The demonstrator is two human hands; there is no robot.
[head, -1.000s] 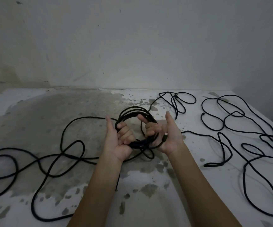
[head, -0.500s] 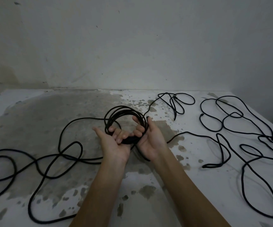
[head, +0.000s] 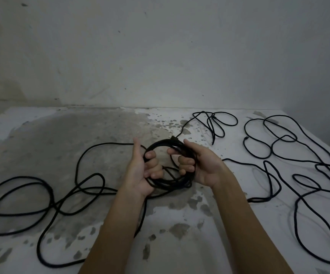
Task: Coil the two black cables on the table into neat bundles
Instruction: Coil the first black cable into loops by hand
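Above the table [head: 199, 244] centre, the left hand [head: 140, 171] and right hand [head: 203, 165] hold the coiled black cable [head: 168, 182]; each grip is clenched around its ring. The second black cable [head: 295, 218] lies loose at right.

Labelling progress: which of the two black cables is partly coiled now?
The left cable: its coil sits in the left hand and right hand, the rest trailing left. The right cable lies loose on the table, untouched.
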